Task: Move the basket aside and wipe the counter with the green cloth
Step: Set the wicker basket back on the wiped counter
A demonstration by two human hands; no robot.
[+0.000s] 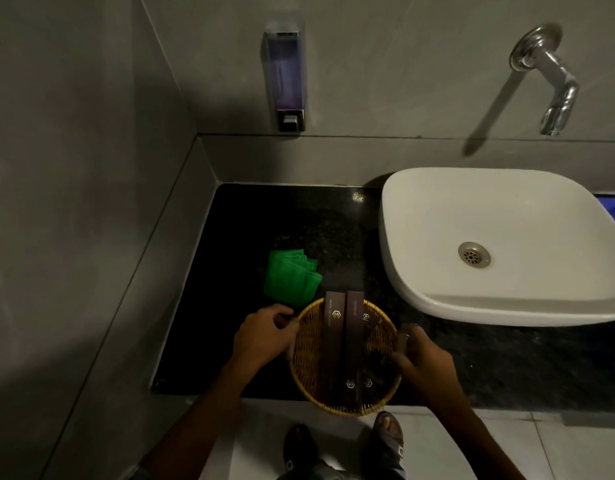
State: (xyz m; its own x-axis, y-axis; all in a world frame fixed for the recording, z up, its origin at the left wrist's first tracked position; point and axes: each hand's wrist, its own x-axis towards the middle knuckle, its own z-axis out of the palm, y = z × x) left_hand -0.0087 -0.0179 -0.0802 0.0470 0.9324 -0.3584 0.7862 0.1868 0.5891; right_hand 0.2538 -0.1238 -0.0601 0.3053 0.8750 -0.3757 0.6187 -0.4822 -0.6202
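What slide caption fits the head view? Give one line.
Both hands, left hand and right hand, grip a wicker basket beside a green cloth.

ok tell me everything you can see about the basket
The basket is round, shallow and woven from yellowish wicker-like strands with a thicker rim. It sits at the front edge of the dark counter, its near side overhanging the edge. Long dark brown boxes with small logos lie across it, their far ends poking past the rim. The left hand grips its left rim, the right hand its right rim. The green cloth lies just beyond it to the left.
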